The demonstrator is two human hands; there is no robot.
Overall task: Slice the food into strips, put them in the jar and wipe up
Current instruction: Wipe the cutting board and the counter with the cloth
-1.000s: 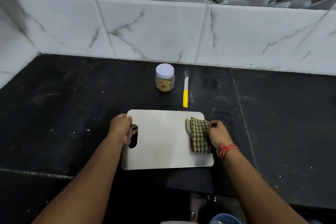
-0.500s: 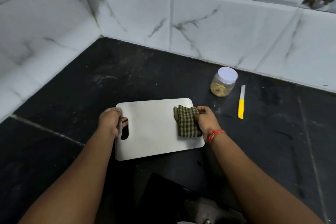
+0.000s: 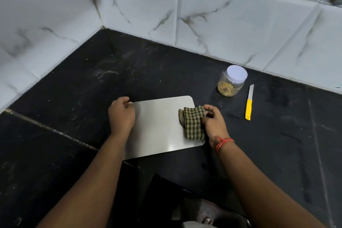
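From the head camera I look down at a black stone countertop [image 3: 77, 98] set into a corner of white marbled wall tiles [image 3: 231, 24]. A pale, rounded-corner cutting board [image 3: 159, 126] lies flat on it in front of me. My left hand [image 3: 121, 114] sits over the board's left end with the fingers curled down around that edge, gripping it; the handle slot is covered by the hand, so I cannot see it. My right hand [image 3: 212, 122] is at the board's right edge, fingers bent and pinching a folded green-and-cream checked cloth [image 3: 193, 125] that rests on the board's right portion, its lower end reaching close to the board's near right corner. A red thread bracelet [image 3: 223, 143] circles the right wrist. Beyond the board's far right corner, near the wall, a clear jar [image 3: 231, 83] stands upright with its white lid [image 3: 236, 72] on; yellowish strips of food [image 3: 226, 89] fill its lower part. Just to the right of the jar, apart from it, a small knife with a yellow handle [image 3: 249, 104] lies flat on the counter, blade pointing toward the wall. The board's bare surface shows no scraps that I can make out. At the bottom edge of the view the counter ends and a foot [image 3: 206, 220] shows on the floor below.
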